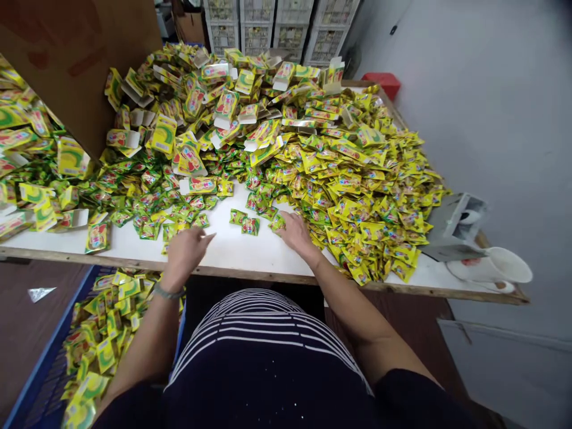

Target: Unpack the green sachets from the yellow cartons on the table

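My left hand (186, 250) hangs over the front of the white table (223, 256), its fingers curled in and the thumb pointing right. What it holds, if anything, is hidden; small green packets (201, 220) lie just beyond it. My right hand (295, 231) is closed on a small green candy packet (277, 223) at the left foot of a big heap of yellow sachets (357, 202). Between the hands, two loose green packets (250, 226) rest on the white tabletop. Flat yellow-green cardboard boxes (226, 107), many with flaps up, are piled behind.
A large cardboard sheet (71, 65) stands at the left. Below the table edge, a blue crate (53, 345) holds filled yellow boxes. A grey metal device (456, 226) and a white cup (509, 265) sit at the right end. White crates (259, 36) are stacked behind, beside a wall.
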`<state>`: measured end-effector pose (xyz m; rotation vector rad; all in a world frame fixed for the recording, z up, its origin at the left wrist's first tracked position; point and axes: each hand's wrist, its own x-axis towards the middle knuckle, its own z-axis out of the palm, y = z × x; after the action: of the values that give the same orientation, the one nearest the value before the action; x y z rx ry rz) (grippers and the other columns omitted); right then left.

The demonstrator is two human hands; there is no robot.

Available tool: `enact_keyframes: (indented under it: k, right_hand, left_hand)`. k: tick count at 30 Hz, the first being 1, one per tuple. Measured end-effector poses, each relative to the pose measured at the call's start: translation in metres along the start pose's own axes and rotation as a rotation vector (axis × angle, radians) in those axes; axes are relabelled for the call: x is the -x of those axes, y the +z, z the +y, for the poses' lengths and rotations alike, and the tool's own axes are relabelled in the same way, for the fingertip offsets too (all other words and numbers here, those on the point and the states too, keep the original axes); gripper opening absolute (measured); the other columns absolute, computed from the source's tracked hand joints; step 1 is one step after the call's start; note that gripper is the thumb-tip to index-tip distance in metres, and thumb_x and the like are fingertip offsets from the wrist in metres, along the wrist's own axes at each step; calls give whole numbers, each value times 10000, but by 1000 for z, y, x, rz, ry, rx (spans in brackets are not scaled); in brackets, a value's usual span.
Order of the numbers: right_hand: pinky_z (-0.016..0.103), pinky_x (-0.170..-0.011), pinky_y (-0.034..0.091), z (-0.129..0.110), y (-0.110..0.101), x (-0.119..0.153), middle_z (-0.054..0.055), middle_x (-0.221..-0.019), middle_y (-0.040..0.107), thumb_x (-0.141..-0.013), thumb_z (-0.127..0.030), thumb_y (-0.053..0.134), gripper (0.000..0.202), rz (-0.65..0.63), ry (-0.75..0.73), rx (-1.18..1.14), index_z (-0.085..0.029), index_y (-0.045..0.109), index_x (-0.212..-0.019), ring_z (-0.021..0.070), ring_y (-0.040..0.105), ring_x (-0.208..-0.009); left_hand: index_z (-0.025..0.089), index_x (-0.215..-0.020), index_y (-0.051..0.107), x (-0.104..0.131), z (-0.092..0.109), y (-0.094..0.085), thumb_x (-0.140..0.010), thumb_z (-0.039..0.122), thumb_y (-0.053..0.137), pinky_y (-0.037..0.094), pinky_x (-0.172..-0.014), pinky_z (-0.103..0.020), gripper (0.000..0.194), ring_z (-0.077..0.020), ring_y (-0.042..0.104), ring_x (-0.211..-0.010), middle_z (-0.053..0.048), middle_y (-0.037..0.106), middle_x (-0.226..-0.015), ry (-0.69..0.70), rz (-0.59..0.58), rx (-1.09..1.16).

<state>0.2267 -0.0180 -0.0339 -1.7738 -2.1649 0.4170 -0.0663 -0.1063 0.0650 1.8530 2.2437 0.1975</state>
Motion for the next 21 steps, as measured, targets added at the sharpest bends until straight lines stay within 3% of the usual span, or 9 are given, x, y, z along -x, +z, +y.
enact_keyframes:
  k: [3, 7, 10, 14, 17, 21]
  right_hand:
    - [431, -990, 441, 7, -11, 11, 147, -1172, 666, -812, -305, 720, 552, 52, -56, -85, -172, 585, -1331, 308, 564, -1130]
    - [409, -931, 463, 31, -42, 37, 134, -1052, 696, -937, -297, 540, 302, 185, 27, -84, -165, 678, -1171, 282, 612, -1011]
    - [405, -889, 483, 39, -46, 56, 133, -1022, 705, -913, -341, 598, 298, 53, 50, 3, -165, 704, -1128, 286, 629, -968]
    - [435, -959, 485, 35, -29, 69, 167, -1195, 649, -852, -369, 691, 444, -42, -43, 24, -166, 665, -1246, 305, 606, -1091]
    - [445, -996, 484, 38, -20, 68, 162, -1229, 644, -859, -389, 676, 470, -18, -55, -63, -168, 652, -1274, 298, 608, -1126]
    - [489, -1092, 414, 48, -22, 60, 159, -1341, 618, -911, -333, 600, 430, 13, -98, -128, -178, 630, -1311, 302, 540, -1277]
  left_hand:
    - [171, -934, 690, -19, 43, 40, -872, 506, 598, 414, -661, -328, 353, -284, 666, -805, -123, 723, -875, 85, 17, 73]
    - [168, -965, 671, -32, 80, 68, -890, 446, 605, 425, -692, -336, 296, -288, 656, -830, -125, 692, -874, 182, -47, 138]
    - [133, -983, 660, -41, 108, 78, -913, 425, 581, 433, -721, -345, 310, -292, 646, -872, -160, 671, -935, 208, -5, 155]
    - [96, -993, 650, -58, 145, 95, -827, 403, 712, 443, -821, -384, 354, -344, 606, -1030, -215, 638, -1056, 320, 6, 164]
    - [122, -908, 649, -67, 153, 110, -689, 291, 843, 438, -875, -383, 338, -348, 574, -1105, -200, 631, -1084, 332, -45, 208]
    - [178, -818, 616, -71, 140, 120, -658, 246, 845, 437, -744, -327, 288, -277, 629, -867, -84, 651, -814, 273, -102, 343]
